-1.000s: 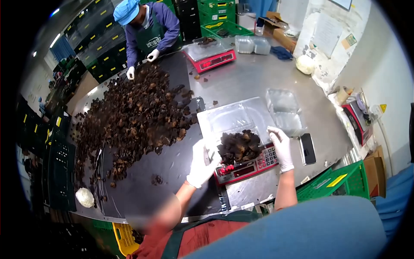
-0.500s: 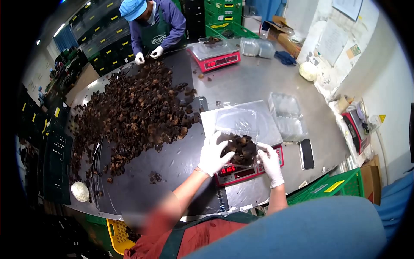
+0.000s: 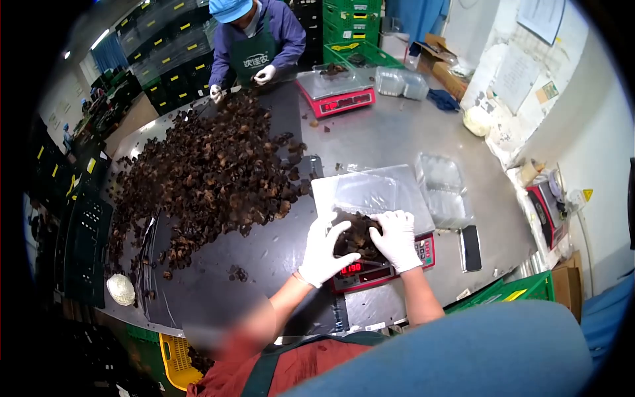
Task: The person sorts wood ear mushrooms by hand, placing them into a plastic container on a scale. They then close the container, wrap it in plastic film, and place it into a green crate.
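Note:
A pile of dark brown wood ear mushrooms (image 3: pixel 357 237) fills a clear plastic box on the metal plate (image 3: pixel 413 192) of a red digital scale (image 3: pixel 423 250). Curved around the left side of the pile is my white-gloved left hand (image 3: pixel 323 253), its thumb and fingers against the box. My right hand (image 3: pixel 399 239), gloved too, presses in from the right with its thumb over the mushrooms. The box walls are mostly hidden by both hands. Its clear lid (image 3: pixel 364 188) lies folded back over the plate. Red digits glow on the display below the box.
A big heap of loose mushrooms (image 3: pixel 211 172) covers the table's left side, where a co-worker (image 3: pixel 258 46) handles some. Stacked clear boxes (image 3: pixel 442 188) and a phone (image 3: pixel 470 248) lie right of my scale. A second red scale (image 3: pixel 337 99) stands farther back.
My right hand has moved left from the box's right edge onto the mushrooms. My left hand stays at the left side. The displayed digits have changed. The co-worker's hands have moved apart.

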`<state>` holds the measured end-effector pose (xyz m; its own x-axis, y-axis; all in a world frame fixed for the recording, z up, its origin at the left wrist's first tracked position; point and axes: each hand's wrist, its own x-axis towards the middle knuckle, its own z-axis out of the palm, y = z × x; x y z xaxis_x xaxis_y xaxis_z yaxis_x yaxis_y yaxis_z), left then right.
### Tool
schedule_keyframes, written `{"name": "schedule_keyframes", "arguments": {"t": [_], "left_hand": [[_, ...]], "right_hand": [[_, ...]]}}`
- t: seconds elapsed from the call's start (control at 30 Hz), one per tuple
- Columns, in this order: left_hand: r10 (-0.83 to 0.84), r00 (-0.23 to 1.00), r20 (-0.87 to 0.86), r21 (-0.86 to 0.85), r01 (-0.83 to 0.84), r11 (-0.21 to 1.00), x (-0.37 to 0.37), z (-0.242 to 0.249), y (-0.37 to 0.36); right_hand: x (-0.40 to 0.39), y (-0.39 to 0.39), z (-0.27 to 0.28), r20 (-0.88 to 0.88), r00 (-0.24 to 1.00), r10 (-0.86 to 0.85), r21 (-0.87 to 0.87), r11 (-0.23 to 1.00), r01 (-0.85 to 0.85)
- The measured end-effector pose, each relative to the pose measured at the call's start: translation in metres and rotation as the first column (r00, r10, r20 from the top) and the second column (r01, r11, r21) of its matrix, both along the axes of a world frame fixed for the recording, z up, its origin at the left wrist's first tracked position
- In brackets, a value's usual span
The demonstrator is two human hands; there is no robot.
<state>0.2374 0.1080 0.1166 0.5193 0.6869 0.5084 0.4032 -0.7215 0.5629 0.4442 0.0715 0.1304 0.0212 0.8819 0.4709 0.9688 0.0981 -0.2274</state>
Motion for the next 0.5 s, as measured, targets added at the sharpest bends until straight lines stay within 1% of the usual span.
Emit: {"name": "schedule_keyframes", "arguments": {"t": [0.07, 0.1, 0.13, 0.17, 0.2, 0.23, 0.27, 0.3, 0.33, 0.4, 0.43, 0.47, 0.5], "left_hand": [[0.004, 0.997, 0.083, -0.007, -0.003, 1.000, -0.004, 0.004, -0.005], [0.040, 0.994, 0.105, -0.022, -0.038, 0.999, -0.009, 0.004, -0.007], [0.074, 0.989, 0.127, -0.038, -0.069, 0.997, -0.015, 0.003, -0.010], [0.107, 0.983, 0.148, -0.055, -0.100, 0.993, -0.019, 0.002, -0.014], [0.091, 0.942, 0.323, -0.377, 0.040, 0.925, -0.021, 0.001, -0.021], [0.135, 0.866, 0.481, -0.623, 0.229, 0.748, -0.023, 0.000, -0.029], [0.233, 0.768, 0.597, -0.755, 0.438, 0.489, -0.024, 0.003, -0.035], [0.338, 0.668, 0.663, -0.747, 0.618, 0.245, -0.026, 0.018, -0.042], [0.398, 0.580, 0.710, -0.645, 0.763, 0.040, -0.032, 0.016, -0.042], [0.596, 0.496, 0.631, -0.456, 0.859, -0.232, -0.044, 0.011, -0.045], [0.716, 0.450, 0.533, -0.329, 0.890, -0.315, -0.053, 0.008, -0.041], [0.829, 0.338, 0.445, -0.110, 0.940, -0.324, -0.066, -0.015, -0.035], [0.879, 0.231, 0.416, -0.076, 0.973, -0.220, -0.082, -0.031, -0.026]], "right_hand": [[0.006, 0.002, 0.005, -0.144, 0.989, -0.025, 0.011, 1.000, 0.026], [0.009, 0.003, 0.013, -0.299, 0.954, 0.008, 0.091, 0.996, 0.020], [0.010, -0.004, 0.024, -0.393, 0.919, -0.031, 0.082, 0.994, 0.068], [0.008, -0.009, 0.033, -0.499, 0.867, 0.004, 0.103, 0.993, 0.055], [0.006, -0.015, 0.039, -0.597, 0.801, 0.039, 0.126, 0.991, 0.045], [-0.001, -0.021, 0.041, -0.677, 0.730, 0.094, 0.106, 0.994, -0.029], [-0.009, -0.026, 0.045, -0.750, 0.647, 0.139, 0.093, 0.990, -0.106], [-0.016, -0.030, 0.054, -0.626, 0.717, 0.305, 0.141, 0.949, -0.281], [-0.025, -0.035, 0.060, -0.639, 0.686, 0.350, 0.026, 0.900, -0.435], [-0.037, -0.039, 0.072, -0.667, 0.649, 0.367, -0.029, 0.857, -0.514], [-0.031, -0.034, 0.069, -0.697, 0.626, 0.351, -0.023, 0.861, -0.508], [-0.024, -0.029, 0.062, -0.693, 0.651, 0.310, 0.024, 0.912, -0.408], [-0.015, -0.024, 0.056, -0.764, 0.612, 0.206, 0.018, 0.954, -0.299]]}}
